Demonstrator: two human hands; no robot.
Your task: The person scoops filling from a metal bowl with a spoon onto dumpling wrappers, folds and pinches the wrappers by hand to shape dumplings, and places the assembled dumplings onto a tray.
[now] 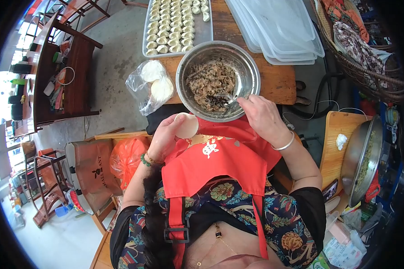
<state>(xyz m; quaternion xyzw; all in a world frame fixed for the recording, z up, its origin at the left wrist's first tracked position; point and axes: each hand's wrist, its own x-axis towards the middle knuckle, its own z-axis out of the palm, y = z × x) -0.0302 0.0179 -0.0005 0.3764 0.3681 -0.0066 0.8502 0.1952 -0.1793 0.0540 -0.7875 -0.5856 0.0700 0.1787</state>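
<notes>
- The left hand (162, 138) cupped a round wrapper (186, 125) in its palm, just below the bowl (218, 80).
- The right hand (262, 117) pinched a spoon (229, 100) dipped into the filling (211, 84).
- Beyond lay a tray (205, 33) of dumplings (173, 24).

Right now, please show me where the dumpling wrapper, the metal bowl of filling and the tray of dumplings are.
dumpling wrapper (186, 125), head view, middle of the round dough.
metal bowl (249, 67), head view, bare inner wall on the right.
tray of dumplings (204, 31), head view, bare metal floor beside the rows.
</notes>
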